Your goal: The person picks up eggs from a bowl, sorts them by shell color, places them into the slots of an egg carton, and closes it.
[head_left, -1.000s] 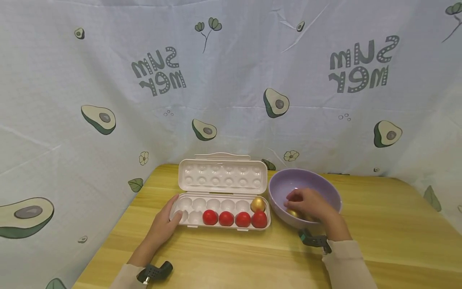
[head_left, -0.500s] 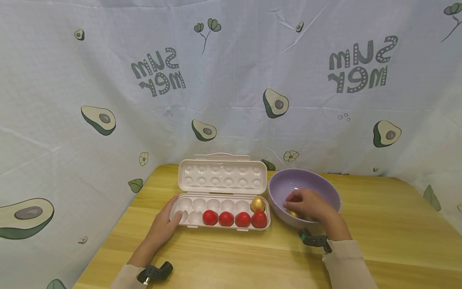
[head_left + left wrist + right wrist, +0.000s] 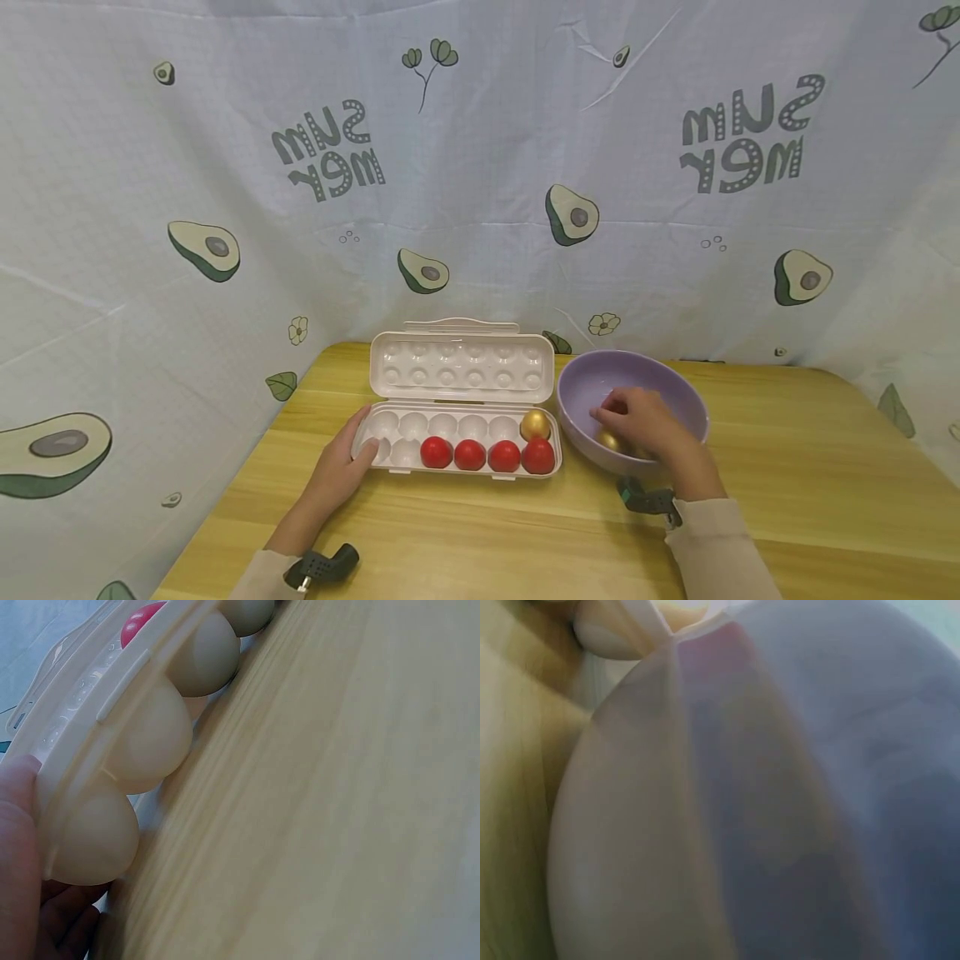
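An open pale egg box [image 3: 491, 476] lies on the table, with several red eggs [image 3: 470, 455] in its near row and a golden egg [image 3: 536, 425] at the right end of the far row. My left hand [image 3: 341, 468] grips the box's left end. In the left wrist view the thumb [image 3: 16, 847] lies at the rim, and fingers [image 3: 67, 919] show underneath. My right hand [image 3: 647, 422] is inside the purple bowl [image 3: 581, 387], fingers bent, over another golden egg [image 3: 611, 439]. I cannot tell whether its fingertips hold anything.
The box's raised lid [image 3: 462, 367] leans back close to the avocado-print cloth [image 3: 480, 183] behind the table. The bowl stands right beside the box's right end. Wood tabletop [image 3: 465, 533] runs in front of both.
My right hand has shifted slightly up inside the bowl, and more of the golden egg beneath it now shows. The left hand and the egg box have stayed put.
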`<state>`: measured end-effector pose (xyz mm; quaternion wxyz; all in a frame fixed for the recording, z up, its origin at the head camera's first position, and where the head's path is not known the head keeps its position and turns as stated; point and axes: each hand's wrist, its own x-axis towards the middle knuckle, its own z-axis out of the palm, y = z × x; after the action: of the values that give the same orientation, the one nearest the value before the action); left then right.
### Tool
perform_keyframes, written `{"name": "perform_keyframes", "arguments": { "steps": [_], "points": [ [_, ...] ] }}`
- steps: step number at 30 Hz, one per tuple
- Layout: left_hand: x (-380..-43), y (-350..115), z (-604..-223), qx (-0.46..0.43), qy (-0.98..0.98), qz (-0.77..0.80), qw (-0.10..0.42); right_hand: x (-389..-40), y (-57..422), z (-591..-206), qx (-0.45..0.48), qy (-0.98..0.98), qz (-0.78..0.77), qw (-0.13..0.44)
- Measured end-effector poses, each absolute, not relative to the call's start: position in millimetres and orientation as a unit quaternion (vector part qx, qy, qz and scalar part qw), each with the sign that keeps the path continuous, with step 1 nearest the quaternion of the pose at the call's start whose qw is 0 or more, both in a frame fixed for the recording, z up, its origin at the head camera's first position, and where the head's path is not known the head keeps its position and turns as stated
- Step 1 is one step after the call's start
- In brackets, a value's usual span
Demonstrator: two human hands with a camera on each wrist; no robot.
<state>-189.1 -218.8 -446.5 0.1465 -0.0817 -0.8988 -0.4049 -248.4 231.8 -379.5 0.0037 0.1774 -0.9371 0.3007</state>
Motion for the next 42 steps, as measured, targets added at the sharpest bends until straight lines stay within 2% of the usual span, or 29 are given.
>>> {"name": "perform_keyframes", "arguments": {
  "steps": [3,6,21,32,42],
  "points": [
    [-189.0,-218.6,-446.2,-0.082,-0.898,-0.406,0.145,-249.7,231.2,-378.7,0.178,-0.942,0.282,0.034],
    [-189.0,-218.6,-446.5,-0.081,-0.899,-0.407,0.143,-250.4,231.5,-378.6,0.179,-0.942,0.281,0.037],
    [-188.3,-219.1,-447.0,-0.080,-0.898,-0.409,0.140,-243.8,230.7,-379.7,0.194,-0.936,0.293,-0.021],
    [-188.5,-217.9,-447.2,-0.083,-0.899,-0.406,0.143,-246.0,233.7,-383.1,0.217,-0.932,0.289,-0.034],
    [-188.0,-217.9,-446.5,-0.085,-0.898,-0.405,0.149,-245.4,233.0,-379.1,0.229,-0.921,0.307,-0.070]
  ]
}}
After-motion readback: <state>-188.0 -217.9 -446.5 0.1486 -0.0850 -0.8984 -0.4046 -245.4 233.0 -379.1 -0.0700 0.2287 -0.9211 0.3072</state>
